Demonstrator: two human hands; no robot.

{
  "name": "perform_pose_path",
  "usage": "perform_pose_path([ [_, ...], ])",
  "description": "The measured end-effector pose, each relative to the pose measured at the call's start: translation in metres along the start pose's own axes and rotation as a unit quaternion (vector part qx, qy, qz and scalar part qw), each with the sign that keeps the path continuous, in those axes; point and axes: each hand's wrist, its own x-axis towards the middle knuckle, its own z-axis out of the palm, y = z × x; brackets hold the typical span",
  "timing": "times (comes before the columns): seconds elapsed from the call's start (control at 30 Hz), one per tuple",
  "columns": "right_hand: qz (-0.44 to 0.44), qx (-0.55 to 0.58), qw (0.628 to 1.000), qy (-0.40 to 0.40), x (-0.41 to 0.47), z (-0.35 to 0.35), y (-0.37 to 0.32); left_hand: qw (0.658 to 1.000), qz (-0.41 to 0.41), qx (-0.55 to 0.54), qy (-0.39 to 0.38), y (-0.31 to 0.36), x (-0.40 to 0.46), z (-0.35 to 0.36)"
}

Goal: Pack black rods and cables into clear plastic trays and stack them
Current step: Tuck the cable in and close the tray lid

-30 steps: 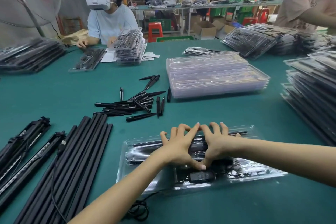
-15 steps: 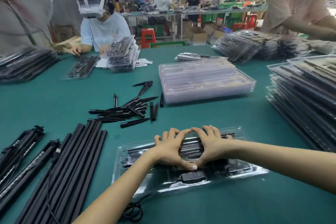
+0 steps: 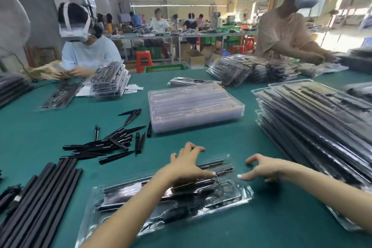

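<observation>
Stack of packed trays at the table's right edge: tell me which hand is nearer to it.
Right. The right hand hovers just off the filled tray's right end, close beside the stack of packed trays. The left hand rests over the filled tray, farther away.

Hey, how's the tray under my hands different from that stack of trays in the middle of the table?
The near tray is single and holds black parts; the middle stack is several trays deep and looks empty. The near tray has the left hand over it; nothing touches the stack. Both are clear plastic.
</observation>
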Motion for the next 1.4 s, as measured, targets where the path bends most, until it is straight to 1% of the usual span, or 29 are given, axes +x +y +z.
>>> perform_pose_path([
  [0.07, -0.020, -0.053, 0.998, 0.016, 0.004, 0.002, 0.001, 0.999, 0.031, 0.031, -0.020, 0.018, 0.015, 0.012],
  [0.1, -0.025, -0.068, 0.997, 0.015, 0.004, 0.000, -0.001, 0.996, 0.048, 0.063, -0.033, 0.025, 0.022, 0.019],
  [0.17, -0.026, -0.077, 0.997, -0.011, 0.004, -0.004, -0.006, 0.984, 0.080, 0.142, -0.069, 0.032, 0.036, 0.033],
  [0.23, -0.028, -0.111, 0.993, -0.024, 0.005, -0.005, -0.009, 0.973, 0.084, 0.189, -0.098, 0.032, 0.046, 0.046],
  [0.37, -0.045, -0.242, 0.969, 0.001, 0.005, -0.003, -0.017, 0.972, 0.061, 0.183, -0.131, 0.028, 0.055, 0.058],
  [0.47, -0.068, -0.327, 0.943, -0.009, 0.007, -0.004, -0.029, 0.972, 0.060, 0.177, -0.141, 0.028, 0.055, 0.059],
  [0.63, -0.066, -0.370, 0.926, -0.037, 0.012, -0.007, -0.040, 0.973, 0.063, 0.163, -0.153, 0.026, 0.056, 0.055],
  [0.73, -0.087, -0.394, 0.915, -0.024, 0.011, -0.004, -0.048, 0.974, 0.065, 0.151, -0.155, 0.029, 0.054, 0.052],
  [0.8, -0.135, -0.434, 0.890, 0.030, 0.006, 0.001, -0.055, 0.978, 0.064, 0.138, -0.142, 0.033, 0.054, 0.050],
  [0.83, -0.173, -0.463, 0.867, 0.060, 0.004, 0.003, -0.058, 0.981, 0.061, 0.132, -0.131, 0.035, 0.054, 0.048],
  [0.87, -0.220, -0.497, 0.836, 0.077, 0.003, 0.005, -0.061, 0.983, 0.053, 0.125, -0.122, 0.038, 0.056, 0.046],
  [0.93, -0.308, -0.557, 0.768, 0.068, 0.004, 0.005, -0.067, 0.987, 0.032, 0.106, -0.116, 0.041, 0.058, 0.041],
  [0.97, -0.332, -0.567, 0.752, 0.052, 0.004, 0.004, -0.071, 0.987, 0.026, 0.102, -0.120, 0.040, 0.059, 0.039],
  [1.03, -0.346, -0.563, 0.750, 0.024, 0.007, 0.002, -0.076, 0.988, 0.027, 0.090, -0.123, 0.038, 0.060, 0.038],
  [1.13, -0.342, -0.566, 0.750, 0.003, 0.013, 0.006, -0.080, 0.992, 0.027, 0.051, -0.108, 0.034, 0.061, 0.043],
  [1.27, -0.336, -0.568, 0.751, -0.027, 0.017, 0.008, -0.083, 0.994, 0.013, 0.063, -0.088, 0.036, 0.065, 0.052],
  [1.4, -0.333, -0.541, 0.771, -0.041, 0.020, 0.008, -0.079, 0.998, -0.017, 0.045, -0.049, 0.039, 0.067, 0.057],
])
